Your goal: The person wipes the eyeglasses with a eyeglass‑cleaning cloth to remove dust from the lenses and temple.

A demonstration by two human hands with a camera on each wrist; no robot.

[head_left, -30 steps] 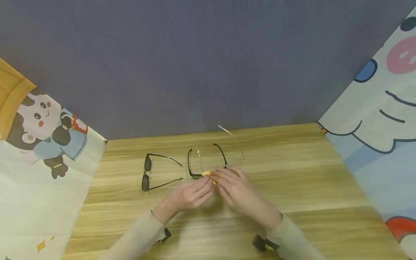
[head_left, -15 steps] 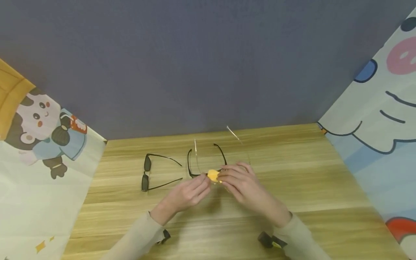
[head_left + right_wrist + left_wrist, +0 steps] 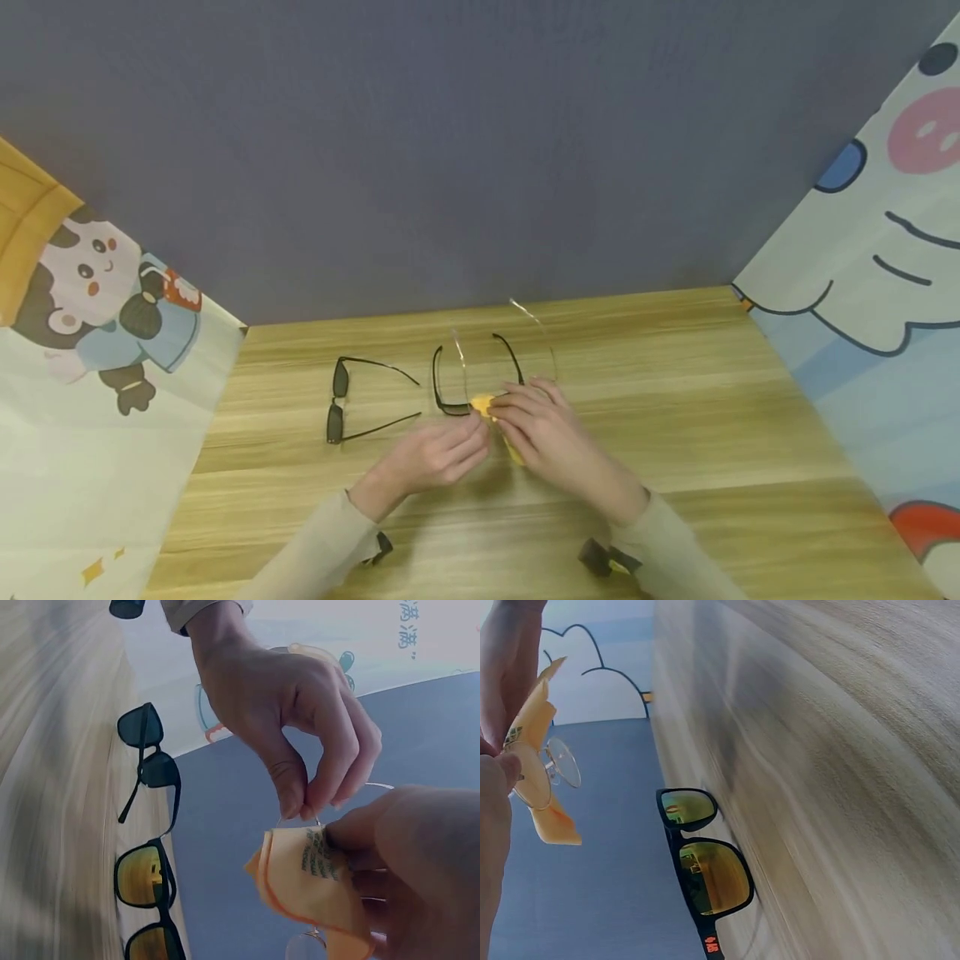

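Observation:
My left hand [image 3: 442,454] pinches the edge of a pair of thin wire-rimmed eyeglasses [image 3: 566,763] between thumb and fingertips. Their slender temples [image 3: 462,358] point away from me in the head view. A yellow cleaning cloth [image 3: 304,877] with dark print is folded over one lens, and my right hand [image 3: 543,429] grips it there, fingers curled. Part of that lens is hidden by the cloth. Both hands hold the eyeglasses above the table, overlapping black-framed sunglasses [image 3: 716,877] with yellow mirrored lenses in the head view.
Another pair of dark-lensed sunglasses [image 3: 340,382] lies to the left, temples unfolded toward the right. The wooden table [image 3: 675,400] ends at a grey back wall [image 3: 480,167]. Cartoon-printed panels [image 3: 870,275] stand at both sides.
My right hand slid right with the cloth and then came back left along the lens. A cloth corner now hangs below that hand. The eyeglasses shifted slightly; the left hand stayed nearly still.

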